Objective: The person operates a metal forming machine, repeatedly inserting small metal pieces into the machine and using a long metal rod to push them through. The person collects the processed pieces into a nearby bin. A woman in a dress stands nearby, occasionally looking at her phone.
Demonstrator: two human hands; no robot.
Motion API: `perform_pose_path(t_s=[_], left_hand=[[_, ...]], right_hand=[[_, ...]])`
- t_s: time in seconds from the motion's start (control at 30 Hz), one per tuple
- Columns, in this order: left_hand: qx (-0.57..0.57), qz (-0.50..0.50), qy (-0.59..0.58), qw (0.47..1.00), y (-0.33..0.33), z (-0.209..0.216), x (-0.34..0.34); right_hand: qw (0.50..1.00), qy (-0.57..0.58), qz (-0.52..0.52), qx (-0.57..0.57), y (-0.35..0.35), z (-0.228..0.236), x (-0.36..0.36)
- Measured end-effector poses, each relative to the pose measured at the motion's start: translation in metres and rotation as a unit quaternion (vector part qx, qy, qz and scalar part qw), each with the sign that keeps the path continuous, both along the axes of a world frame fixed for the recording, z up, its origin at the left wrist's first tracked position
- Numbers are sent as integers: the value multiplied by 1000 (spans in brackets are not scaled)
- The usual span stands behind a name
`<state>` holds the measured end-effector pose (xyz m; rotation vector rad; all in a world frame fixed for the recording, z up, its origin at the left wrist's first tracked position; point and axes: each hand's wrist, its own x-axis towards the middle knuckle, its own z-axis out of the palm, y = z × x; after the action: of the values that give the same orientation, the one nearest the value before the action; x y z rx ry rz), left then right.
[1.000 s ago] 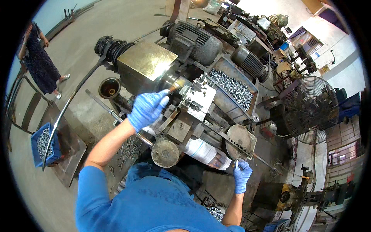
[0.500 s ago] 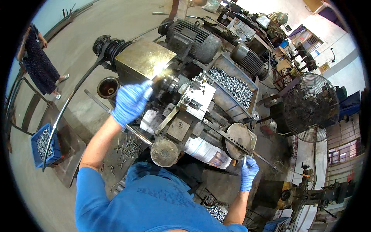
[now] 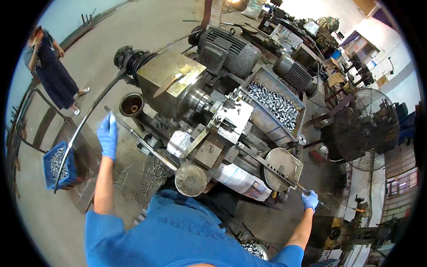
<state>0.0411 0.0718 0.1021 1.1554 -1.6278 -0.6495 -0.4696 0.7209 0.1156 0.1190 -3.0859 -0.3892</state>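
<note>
My left hand (image 3: 107, 138), in a blue glove, is raised beside the upper end of a long steel bar (image 3: 149, 150). Its fingers point up and nothing shows in them; contact with the bar is unclear. On the brass-coloured top of the lathe's headstock (image 3: 153, 66) lies a brush (image 3: 169, 84) with a brown handle. My right hand (image 3: 310, 201), gloved too, is closed round the end of a thin lever rod (image 3: 300, 188). Between my hands are the chuck (image 3: 199, 99) and the metal tool slide (image 3: 235, 116).
Behind the slide sits a grey bin (image 3: 262, 127) of small metal parts; a blue crate (image 3: 71, 175) of them stands at left. A cup (image 3: 131, 106) is beside the headstock. At right is a large fan (image 3: 362, 127). Another person (image 3: 55, 73) stands far left.
My left hand has left the headstock and moved down and left; the brush now rests there. My right hand has moved right and down onto the lever rod's end. The other person's arm is raised.
</note>
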Motion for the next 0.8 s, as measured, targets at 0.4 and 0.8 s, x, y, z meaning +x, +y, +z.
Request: perform_pose_path(t_s=[0.4,0.8], left_hand=[[16,-219,-488,845,-64,-208,-3],[287,-47,76,954,-89,-144,82]], right_hand=[[993,46,-92,-61,46,-52,123],[989,145,-10,-38,193,-77,206]])
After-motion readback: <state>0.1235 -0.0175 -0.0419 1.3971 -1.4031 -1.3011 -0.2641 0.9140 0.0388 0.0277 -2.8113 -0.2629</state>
